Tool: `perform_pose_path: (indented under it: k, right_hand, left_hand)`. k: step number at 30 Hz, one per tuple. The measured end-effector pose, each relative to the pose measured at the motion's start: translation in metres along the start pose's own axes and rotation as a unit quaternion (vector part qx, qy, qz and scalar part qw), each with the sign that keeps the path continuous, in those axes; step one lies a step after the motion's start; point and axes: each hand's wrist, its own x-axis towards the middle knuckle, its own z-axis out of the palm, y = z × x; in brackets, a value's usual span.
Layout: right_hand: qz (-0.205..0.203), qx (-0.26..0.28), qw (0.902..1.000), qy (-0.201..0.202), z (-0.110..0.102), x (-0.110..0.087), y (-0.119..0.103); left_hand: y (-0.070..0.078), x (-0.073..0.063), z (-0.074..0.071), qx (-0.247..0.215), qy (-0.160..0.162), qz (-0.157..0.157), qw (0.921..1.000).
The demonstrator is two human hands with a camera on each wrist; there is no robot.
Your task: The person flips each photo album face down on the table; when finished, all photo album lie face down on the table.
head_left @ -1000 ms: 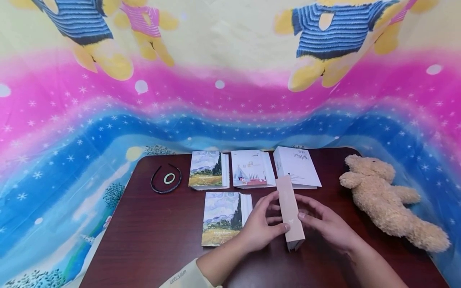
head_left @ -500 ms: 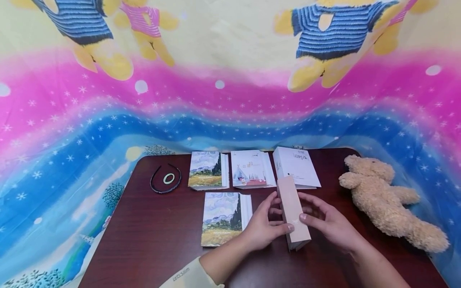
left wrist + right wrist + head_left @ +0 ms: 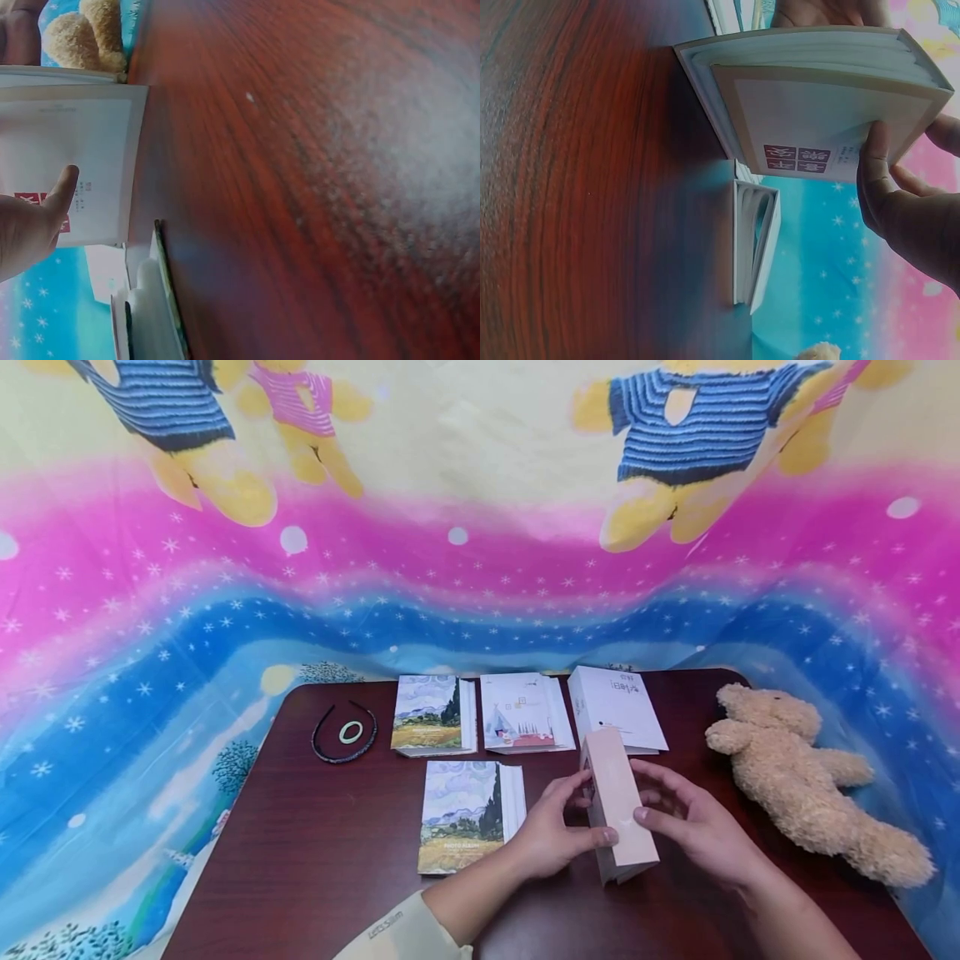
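A photo album with a plain beige spine [image 3: 621, 802] stands with the spine up, between my two hands. Its pale cover bears red square characters [image 3: 796, 159], and white page edges show in the right wrist view. My left hand [image 3: 551, 831] holds it from the left, thumb on the spine and fingers along the cover. From the right, my right hand [image 3: 697, 822] holds it, thumb at the spine's edge and fingers on the other cover. Left of my left hand lies an album with a painted landscape cover [image 3: 461, 814], partly behind my wrist.
At the back of the dark wooden table [image 3: 315, 843] lie another landscape album [image 3: 426, 710], a white tent-print album [image 3: 521, 714] and a white album [image 3: 622, 702]. A black headband [image 3: 318, 743] surrounds a pale green ring [image 3: 351, 732]. A teddy bear [image 3: 802, 777] lies at right.
The near end of the held album has swung to the right, and more of its spine shows. Both hands have shifted slightly right with it. The other things stay in place.
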Motion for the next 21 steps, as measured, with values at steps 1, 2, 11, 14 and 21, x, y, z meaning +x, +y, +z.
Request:
perform_pose_path:
  k: [1,2,11,14,21]
  right_hand:
    - [0.001,0.0,1.0,0.0,0.0,0.0,0.0]
    - [0.003,0.002,1.0,0.0,-0.001,0.0,0.0]
    - [0.007,0.01,0.9999,0.007,-0.005,-0.002,0.004]
    - [0.011,0.012,0.9998,0.013,-0.006,-0.004,0.004]
    - [-0.004,0.01,0.9996,0.025,-0.011,-0.008,0.008]
  left_hand:
    - [-0.001,0.0,0.0,0.011,0.0,0.002,0.9999]
    - [-0.002,0.001,0.0,0.025,0.0,0.004,0.9997]
    - [-0.014,0.003,0.004,0.071,-0.002,0.011,0.9974]
    - [-0.018,0.003,0.006,0.076,-0.008,0.004,0.9971]
    - [-0.023,0.0,0.014,0.07,-0.006,-0.032,0.997]
